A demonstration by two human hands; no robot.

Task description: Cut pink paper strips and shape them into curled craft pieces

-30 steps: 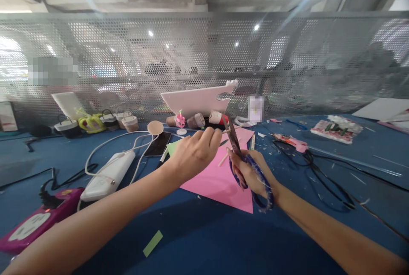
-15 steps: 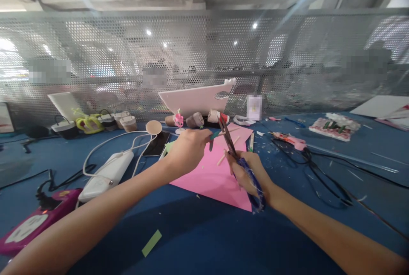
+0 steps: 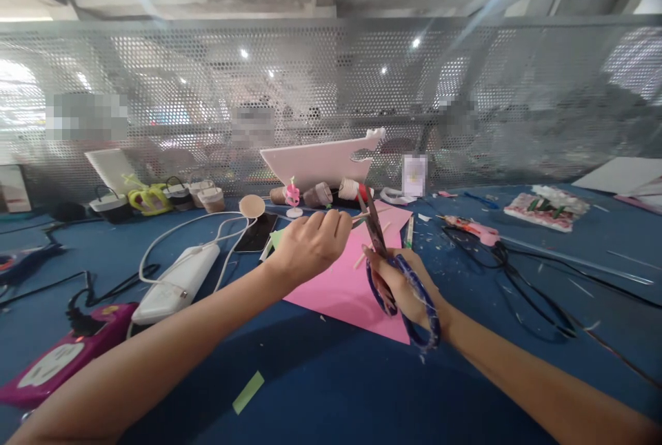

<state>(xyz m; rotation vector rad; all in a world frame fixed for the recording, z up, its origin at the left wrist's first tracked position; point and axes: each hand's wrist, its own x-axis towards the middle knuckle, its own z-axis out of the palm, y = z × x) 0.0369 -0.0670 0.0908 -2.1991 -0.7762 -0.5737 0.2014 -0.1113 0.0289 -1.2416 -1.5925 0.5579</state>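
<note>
"Where is the action?"

"Above the pink paper [image 3: 344, 297]: the right hand [image 3: 408, 286] has its grip wrapped round blue-handled scissors [image 3: 377, 230], 2 blades parted, as the left hand [image 3: 313, 245] pinches a thin piece [image 3: 358, 218], its kind unclear."

"What makes a clean cut?"

"Likely a steady piece, deep between the blades, fingertips well clear."

"And the containers?"

"A brown cup [image 3: 316, 195] and a red-and-white cup [image 3: 350, 189] lie tipped beyond the pink paper, contents hidden."

There is room to pass over the near middle of the table [image 3: 321, 397], across a flat green strip [image 3: 248, 392]. Pointy scissors [image 3: 376, 228] stick up beyond. A white box [image 3: 178, 286] blocks the left, black cords [image 3: 500, 259] the right, a tall wall [image 3: 331, 96] the back.
</note>
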